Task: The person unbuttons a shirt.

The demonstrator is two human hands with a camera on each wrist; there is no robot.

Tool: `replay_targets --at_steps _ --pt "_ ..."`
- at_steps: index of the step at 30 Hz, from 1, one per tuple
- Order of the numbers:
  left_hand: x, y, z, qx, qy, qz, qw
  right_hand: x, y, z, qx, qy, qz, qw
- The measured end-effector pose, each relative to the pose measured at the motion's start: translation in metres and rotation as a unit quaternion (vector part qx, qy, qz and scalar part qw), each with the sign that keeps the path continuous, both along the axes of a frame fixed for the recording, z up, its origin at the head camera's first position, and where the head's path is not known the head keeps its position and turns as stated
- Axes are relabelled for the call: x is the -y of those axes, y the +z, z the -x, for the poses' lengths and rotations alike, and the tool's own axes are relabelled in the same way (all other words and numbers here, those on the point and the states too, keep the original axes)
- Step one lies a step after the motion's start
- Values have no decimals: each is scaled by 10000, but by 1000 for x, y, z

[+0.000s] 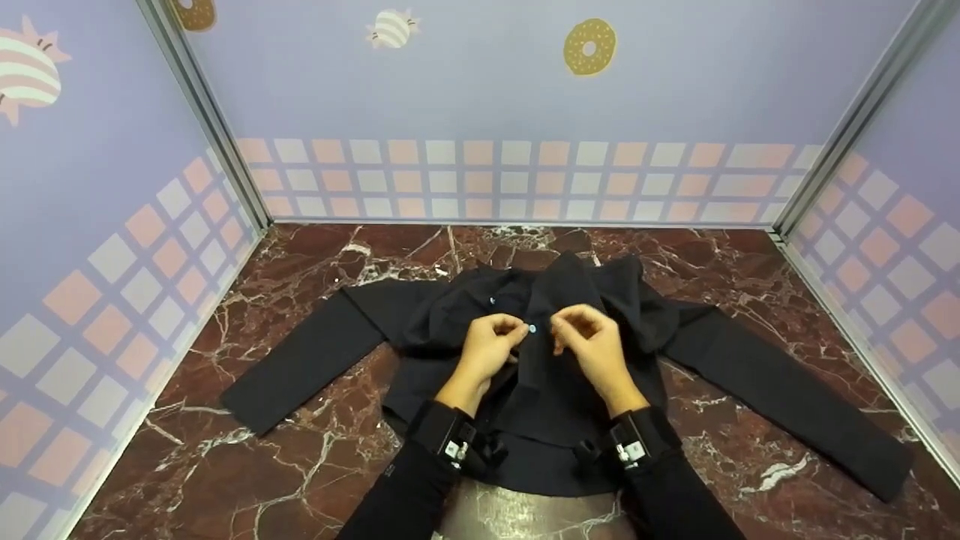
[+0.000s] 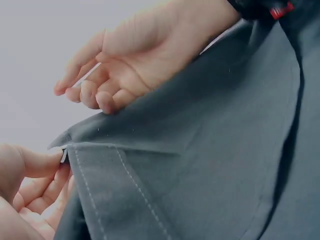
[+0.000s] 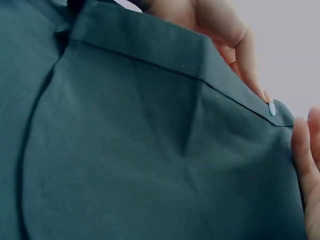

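A dark long-sleeved shirt [image 1: 555, 409] lies spread out, with its front bunched up in the middle. My left hand [image 1: 487, 349] pinches a small pale blue button [image 1: 532, 328] at the edge of the front. In the right wrist view, a fingertip of that hand meets the button [image 3: 272, 108], which sits on the stitched front strip. My right hand [image 1: 596, 351] hovers just to the right of it, fingers loosely bent. Nothing shows between those fingers in the left wrist view, where the right hand [image 2: 135, 60] is above the fabric. Another button [image 1: 492, 301] shows farther up.
The shirt lies on a red-brown marble-patterned table [image 1: 300, 472]. Its sleeves [image 1: 307, 360] stretch out left and right. Lilac panels [image 1: 480, 90] with checked bands and sweet motifs stand at the back and both sides, joined by metal corner posts [image 1: 217, 112].
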State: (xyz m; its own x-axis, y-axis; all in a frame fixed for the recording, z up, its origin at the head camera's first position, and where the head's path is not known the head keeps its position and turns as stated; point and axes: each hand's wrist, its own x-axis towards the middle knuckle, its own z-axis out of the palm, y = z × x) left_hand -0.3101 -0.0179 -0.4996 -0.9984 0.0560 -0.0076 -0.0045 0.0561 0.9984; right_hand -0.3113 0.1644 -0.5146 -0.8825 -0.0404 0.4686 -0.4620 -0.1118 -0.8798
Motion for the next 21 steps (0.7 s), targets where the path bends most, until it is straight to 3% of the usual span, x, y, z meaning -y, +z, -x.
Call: replay_targets --at_steps 3,7,12,17,21 --pt "1 -8 1 412 -143 -387 9983 4 -5 0 -47 -140 -989 9950" --pt "2 -23 4 690 -359 -570 9953 6 -16 2 529 -272 -1807 9817" --pt "2 -29 6 467 -591 -472 9960 0 -25 5 1105 28 -1641 9802" --pt "5 -30 7 461 -931 -308 9941 -4 -29 5 1251 262 -1675 9776" --pt "8 -31 7 532 -1006 -222 9933 -4 -29 5 1207 380 -1935 9729"
